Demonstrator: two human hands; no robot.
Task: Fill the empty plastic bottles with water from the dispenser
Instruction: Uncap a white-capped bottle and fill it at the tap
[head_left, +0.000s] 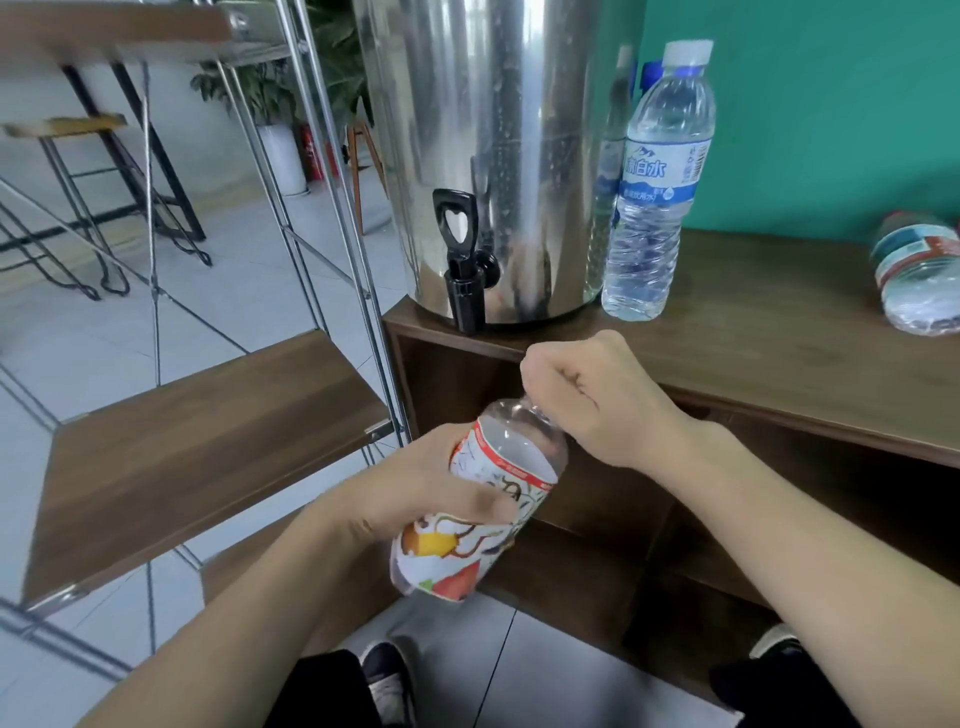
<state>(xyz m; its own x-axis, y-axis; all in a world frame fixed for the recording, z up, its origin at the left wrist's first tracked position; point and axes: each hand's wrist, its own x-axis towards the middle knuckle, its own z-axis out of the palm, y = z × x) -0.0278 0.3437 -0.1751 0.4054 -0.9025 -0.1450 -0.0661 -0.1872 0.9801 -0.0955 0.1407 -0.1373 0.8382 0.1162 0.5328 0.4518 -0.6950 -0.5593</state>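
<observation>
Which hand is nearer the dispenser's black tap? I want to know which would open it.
Right. The right hand sits just below the black tap, at the bottle's neck; the left hand is lower, gripping the fruit-label bottle.

Café-like lounge: steel water dispenser (493, 156) on wooden cabinet (779, 332), bar stools (104, 208), potted plant (270, 88).

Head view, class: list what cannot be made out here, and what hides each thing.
- Cap of the held bottle: the right hand covers the neck.
- Bottle on its side: cut off by the right edge.
- Water level in the dispenser: steel wall hides it, top cut off.
</observation>
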